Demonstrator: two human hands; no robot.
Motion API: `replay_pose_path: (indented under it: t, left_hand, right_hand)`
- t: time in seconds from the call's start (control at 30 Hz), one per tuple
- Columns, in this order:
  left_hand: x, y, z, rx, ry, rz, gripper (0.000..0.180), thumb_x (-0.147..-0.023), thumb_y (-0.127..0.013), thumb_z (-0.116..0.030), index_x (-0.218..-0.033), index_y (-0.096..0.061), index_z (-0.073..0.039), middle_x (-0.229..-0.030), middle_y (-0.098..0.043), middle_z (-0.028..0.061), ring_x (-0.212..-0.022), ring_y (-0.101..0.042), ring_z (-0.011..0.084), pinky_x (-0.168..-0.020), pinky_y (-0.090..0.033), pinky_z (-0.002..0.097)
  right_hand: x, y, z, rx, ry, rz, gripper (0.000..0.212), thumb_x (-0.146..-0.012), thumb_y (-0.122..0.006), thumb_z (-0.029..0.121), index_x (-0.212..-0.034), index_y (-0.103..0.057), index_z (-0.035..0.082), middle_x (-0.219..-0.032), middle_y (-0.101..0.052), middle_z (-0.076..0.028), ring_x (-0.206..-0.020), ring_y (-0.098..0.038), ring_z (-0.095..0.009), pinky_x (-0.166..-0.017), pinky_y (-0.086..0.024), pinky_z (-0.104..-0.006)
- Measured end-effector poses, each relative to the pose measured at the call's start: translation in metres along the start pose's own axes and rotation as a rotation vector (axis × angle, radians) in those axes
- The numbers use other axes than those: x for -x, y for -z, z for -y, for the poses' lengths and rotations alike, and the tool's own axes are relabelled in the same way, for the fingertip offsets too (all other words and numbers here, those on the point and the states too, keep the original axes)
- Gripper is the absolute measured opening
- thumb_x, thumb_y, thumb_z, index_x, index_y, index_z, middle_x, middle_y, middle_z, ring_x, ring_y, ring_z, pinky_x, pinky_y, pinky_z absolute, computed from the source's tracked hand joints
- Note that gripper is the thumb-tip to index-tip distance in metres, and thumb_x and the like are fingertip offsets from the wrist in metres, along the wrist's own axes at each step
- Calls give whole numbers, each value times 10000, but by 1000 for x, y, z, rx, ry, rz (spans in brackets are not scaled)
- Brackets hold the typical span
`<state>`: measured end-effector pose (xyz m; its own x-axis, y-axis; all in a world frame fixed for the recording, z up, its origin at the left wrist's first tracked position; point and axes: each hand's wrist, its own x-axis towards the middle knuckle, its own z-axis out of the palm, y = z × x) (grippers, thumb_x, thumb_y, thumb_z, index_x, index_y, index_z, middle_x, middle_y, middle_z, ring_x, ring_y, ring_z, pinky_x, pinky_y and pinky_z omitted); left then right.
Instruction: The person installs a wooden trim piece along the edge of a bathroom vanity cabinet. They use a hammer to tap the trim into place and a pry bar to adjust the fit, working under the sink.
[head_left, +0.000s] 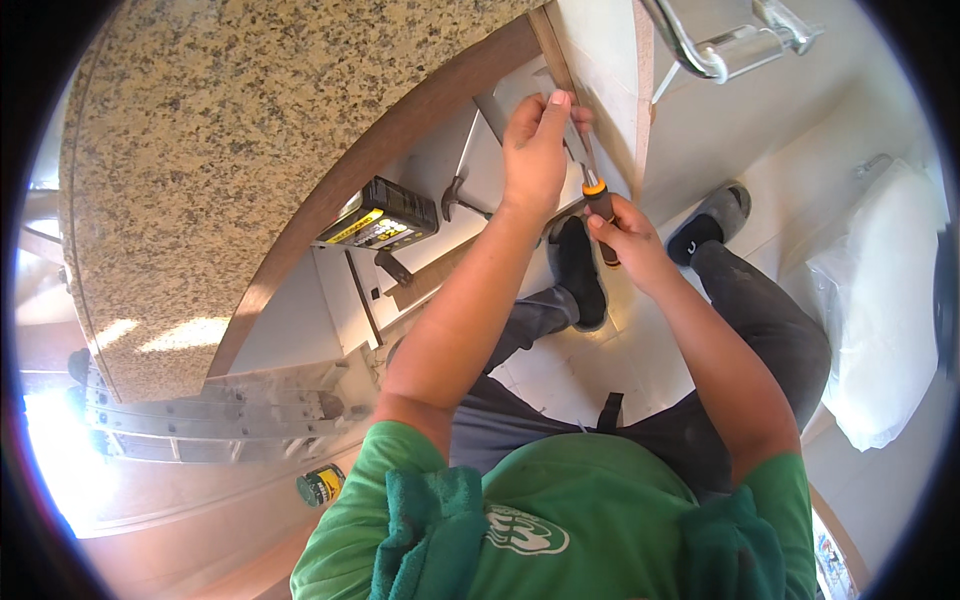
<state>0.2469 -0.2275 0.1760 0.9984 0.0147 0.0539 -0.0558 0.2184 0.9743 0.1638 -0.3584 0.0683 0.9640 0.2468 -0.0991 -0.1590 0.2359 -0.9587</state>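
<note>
Right hand (630, 240) grips the screwdriver (598, 200), probably for control; left hand (538, 145) curls beside its shaft, maybe steadying, can't tell what it's grasping.

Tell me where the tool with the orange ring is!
In the head view, right of centre, the tool is in the right hand, just below the left hand.

the screwdriver (598, 200) (near the left hand (538, 150)) has a blurred tip.

Green T-shirt (600, 500), dark grey trousers (770, 310), black socks (695, 237)
</note>
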Motion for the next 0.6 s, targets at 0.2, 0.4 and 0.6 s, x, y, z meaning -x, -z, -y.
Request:
replay_pose_path:
  t: [0.2,0.4,0.6]
  left_hand:
    - [13,9,9,192,141,105,283,-960,-749,-250,-1064,-673,3,-847,-723,96,-747,-669,177,-740,-546,322]
    - [16,2,5,-67,-4,-11,356,-874,-854,-288,-931,-668,10,-710,-683,54,-613,-623,101,-583,-479,240]
    - [16,-4,-15,-143,-20,-46,364,-906,-818,-315,-922,-668,16,-718,-668,57,-621,-619,115,-588,-481,251]
  right_hand:
    - [18,1,-2,-192,-210,205,232,-919,-714,269,-1008,-617,78,-803,-586,-1,-696,-549,-106,-657,-457,-278]
    - [13,7,2,-182,-294,157,258,-905,-739,245,-1047,-620,67,-845,-624,-19,-732,-614,-121,-674,-493,-280]
    - [39,-13,14,157,-209,-37,318,-935,-731,227,-1131,-599,14,-843,-625,-23,-661,-577,-103,-638,-483,-272]
